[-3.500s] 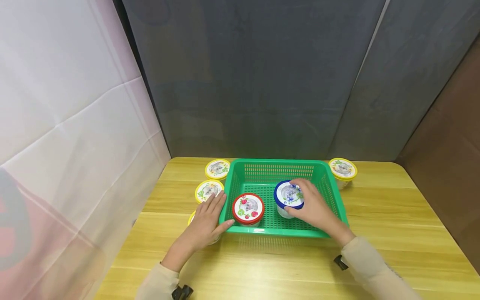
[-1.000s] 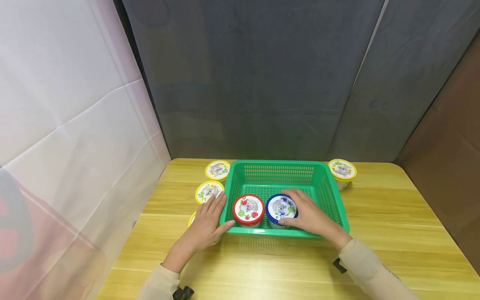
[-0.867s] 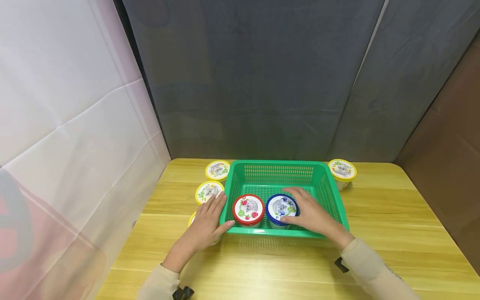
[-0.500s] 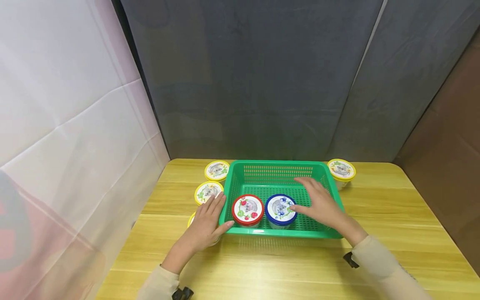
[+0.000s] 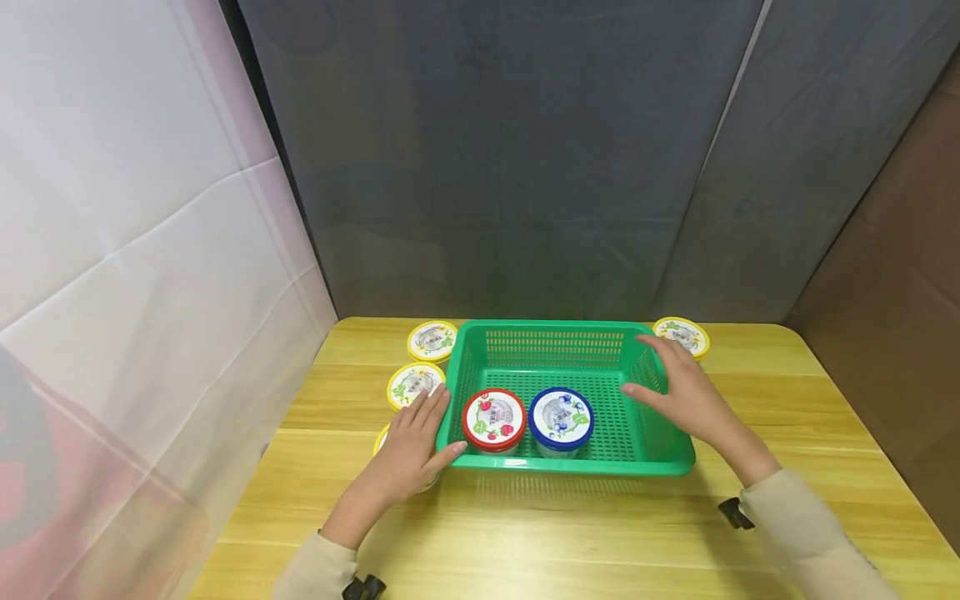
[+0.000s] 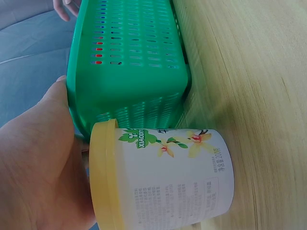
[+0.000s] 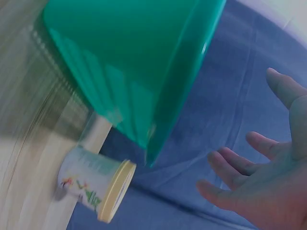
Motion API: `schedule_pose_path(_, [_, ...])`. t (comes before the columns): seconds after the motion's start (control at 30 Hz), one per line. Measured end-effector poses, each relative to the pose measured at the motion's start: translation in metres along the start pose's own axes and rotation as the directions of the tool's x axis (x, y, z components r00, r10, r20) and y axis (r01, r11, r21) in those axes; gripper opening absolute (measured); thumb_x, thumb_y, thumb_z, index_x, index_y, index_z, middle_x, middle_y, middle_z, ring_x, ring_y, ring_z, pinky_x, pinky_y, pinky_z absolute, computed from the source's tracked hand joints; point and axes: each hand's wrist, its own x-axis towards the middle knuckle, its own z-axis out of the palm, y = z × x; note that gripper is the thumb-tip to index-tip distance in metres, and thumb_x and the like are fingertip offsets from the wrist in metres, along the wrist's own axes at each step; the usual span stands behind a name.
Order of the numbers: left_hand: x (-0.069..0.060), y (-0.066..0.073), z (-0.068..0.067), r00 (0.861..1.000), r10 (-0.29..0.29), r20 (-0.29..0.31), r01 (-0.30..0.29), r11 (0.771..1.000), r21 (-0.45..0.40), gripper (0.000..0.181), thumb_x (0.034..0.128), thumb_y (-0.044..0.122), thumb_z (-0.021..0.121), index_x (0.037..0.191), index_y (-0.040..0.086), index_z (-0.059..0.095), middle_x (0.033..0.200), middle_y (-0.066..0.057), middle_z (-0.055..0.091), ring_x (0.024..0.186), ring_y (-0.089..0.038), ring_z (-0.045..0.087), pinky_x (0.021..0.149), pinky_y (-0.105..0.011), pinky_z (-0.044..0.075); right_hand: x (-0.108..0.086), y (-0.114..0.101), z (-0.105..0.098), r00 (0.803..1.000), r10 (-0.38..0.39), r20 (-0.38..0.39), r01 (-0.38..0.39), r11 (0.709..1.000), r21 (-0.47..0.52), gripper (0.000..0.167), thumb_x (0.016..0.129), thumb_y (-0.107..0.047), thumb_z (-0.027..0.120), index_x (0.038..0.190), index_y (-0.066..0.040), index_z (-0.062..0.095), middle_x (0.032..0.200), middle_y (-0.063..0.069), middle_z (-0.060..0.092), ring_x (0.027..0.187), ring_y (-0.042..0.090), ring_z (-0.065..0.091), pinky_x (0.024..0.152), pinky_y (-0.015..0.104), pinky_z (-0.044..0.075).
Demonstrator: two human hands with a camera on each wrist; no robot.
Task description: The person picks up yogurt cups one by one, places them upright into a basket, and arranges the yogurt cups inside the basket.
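The right hand (image 5: pixel 692 398), empty, fingers apart, should clear the green basket (image 5: pixel 570 467) near it; the left hand (image 5: pixel 411 446), fingers straight, should lightly brace its rim.

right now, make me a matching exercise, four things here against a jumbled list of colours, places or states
1. basket
2. red-lidded tub
3. blue-lidded tub
4. right hand

A. in the basket, nearer the right hand
B. green
C. holding nothing
D. in the basket, nearer the left hand

Pairs: 1-B; 2-D; 3-A; 4-C
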Motion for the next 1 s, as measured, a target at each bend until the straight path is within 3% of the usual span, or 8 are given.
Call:
schedule_pose_path(0.2, [0.0,-0.002,0.002,1.0,0.003,-0.007,-0.003,1.0,0.006,0.08,0.0978,0.05,0.053,0.156,0.004,0.025,0.165,-0.012,0.023,0.153,-0.041,0.019,0.117,-0.065,0.023,0.002,0.017,-0.008,0.997,-0.003,-0.074,0.004,1.0,0.011,0.08,0.091,-0.039,0.071,0.151,-0.003,0.032,0.151,0.026,0.037,0.138,0.046,0.036,0.106,0.067,0.034])
schedule_pose_path(0.43, [0.0,-0.002,0.002,1.0,0.001,-0.008,-0.001,1.0,-0.001,0.08,0.0975,0.05,0.054,0.157,0.004,0.025,0.165,-0.012,0.024,0.153,-0.041,0.019,0.117,-0.066,0.023,0.008,0.036,-0.012,0.989,0.053,-0.135,-0.048,0.998,0.042,0.075,0.093,-0.037,0.069,0.15,-0.004,0.033,0.146,0.029,0.039,0.127,0.047,0.043,0.097,0.065,0.039])
schedule_pose_path(0.63, [0.0,-0.002,0.002,1.0,0.0,-0.005,0.0,1.0,0.003,0.08,0.0976,0.05,0.054,0.157,0.004,0.025,0.165,-0.012,0.023,0.153,-0.041,0.019,0.117,-0.066,0.023,0.015,0.054,-0.015,0.983,0.109,-0.149,-0.104,0.994,0.038,0.076,0.094,-0.038,0.066,0.151,-0.001,0.031,0.15,0.033,0.034,0.131,0.053,0.037,0.099,0.07,0.035])
schedule_pose_path(1.0, [-0.001,-0.001,0.001,1.0,-0.001,-0.004,0.001,1.0,-0.002,0.079,0.0982,0.05,0.053,0.157,0.005,0.024,0.166,-0.012,0.023,0.153,-0.041,0.02,0.117,-0.065,0.023,0.028,0.089,-0.007,0.964,0.153,-0.219,-0.142,0.988,0.063,0.078,0.094,-0.034,0.067,0.15,0.003,0.029,0.147,0.037,0.032,0.134,0.057,0.031,0.103,0.072,0.029])
